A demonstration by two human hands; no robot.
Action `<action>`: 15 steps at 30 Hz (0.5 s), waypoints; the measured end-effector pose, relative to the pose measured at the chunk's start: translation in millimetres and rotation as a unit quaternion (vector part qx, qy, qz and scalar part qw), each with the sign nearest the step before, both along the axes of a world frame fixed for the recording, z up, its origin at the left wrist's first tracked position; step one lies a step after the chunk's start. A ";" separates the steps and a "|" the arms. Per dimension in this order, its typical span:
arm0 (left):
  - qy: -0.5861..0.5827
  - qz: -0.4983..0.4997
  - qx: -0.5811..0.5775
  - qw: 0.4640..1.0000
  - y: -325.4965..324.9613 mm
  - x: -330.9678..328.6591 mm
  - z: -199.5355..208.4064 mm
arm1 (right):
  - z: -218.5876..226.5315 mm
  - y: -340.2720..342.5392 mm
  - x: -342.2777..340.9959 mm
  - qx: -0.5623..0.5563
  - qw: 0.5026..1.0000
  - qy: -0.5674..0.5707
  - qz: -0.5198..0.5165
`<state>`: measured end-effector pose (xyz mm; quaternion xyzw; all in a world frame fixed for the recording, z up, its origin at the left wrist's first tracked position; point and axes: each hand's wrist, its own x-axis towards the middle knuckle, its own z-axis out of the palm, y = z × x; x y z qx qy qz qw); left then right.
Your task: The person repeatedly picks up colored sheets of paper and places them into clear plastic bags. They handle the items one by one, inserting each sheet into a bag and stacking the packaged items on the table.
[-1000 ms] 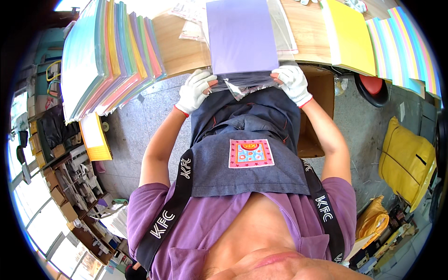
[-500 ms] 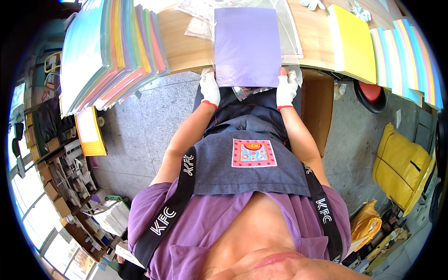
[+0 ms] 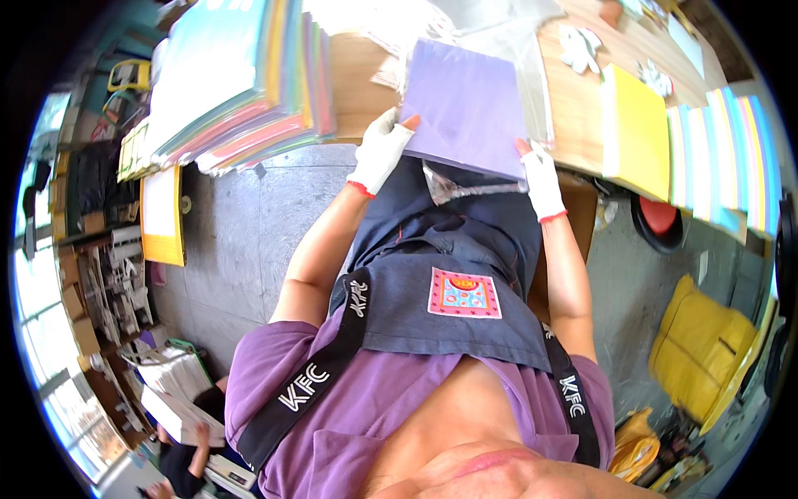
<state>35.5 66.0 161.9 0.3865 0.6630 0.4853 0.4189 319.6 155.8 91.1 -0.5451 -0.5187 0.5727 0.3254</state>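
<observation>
Between my hands is a stack of purple paper sheets [image 3: 464, 108], tilted with its right side lower, its near edge over my lap. My left hand [image 3: 382, 151], in a white glove with a red cuff and bare thumb tip, grips its left near corner, thumb on top. My right hand [image 3: 544, 181], gloved alike, grips the right near corner. Both hands' fingers are partly hidden beneath or behind the stack. Clear plastic bags [image 3: 532, 58] lie on the table just beyond it. A crumpled clear plastic piece [image 3: 445, 187] shows below the near edge, above my lap.
Tall piles of bagged coloured paper [image 3: 212, 83] stand left on the wooden table [image 3: 573, 125]. To the right are a yellow ream [image 3: 636, 133], striped stacks [image 3: 723, 154] and white gloves [image 3: 579, 48]. Behind me at lower left, another person [image 3: 187, 457] holds a white stack.
The purple stack has tilted, its left side going up and its right side down. My left hand has risen along its left edge. Another person now shows at lower left.
</observation>
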 end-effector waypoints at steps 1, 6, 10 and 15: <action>-0.014 0.001 0.037 0.999 0.9 -8.0 19.7 | 6.9 -0.3 -0.4 -0.004 0.999 -0.013 0.045; 0.289 0.060 0.078 0.952 -60.4 -32.2 126.2 | 47.6 -24.8 -60.0 0.078 0.978 0.195 0.003; 0.337 0.123 0.203 0.911 -105.8 -88.8 176.5 | 130.0 -21.6 -144.0 0.056 0.967 0.221 0.114; 0.380 0.289 0.212 0.853 -122.8 -208.7 218.9 | 218.2 2.4 -272.3 0.184 0.912 0.220 0.292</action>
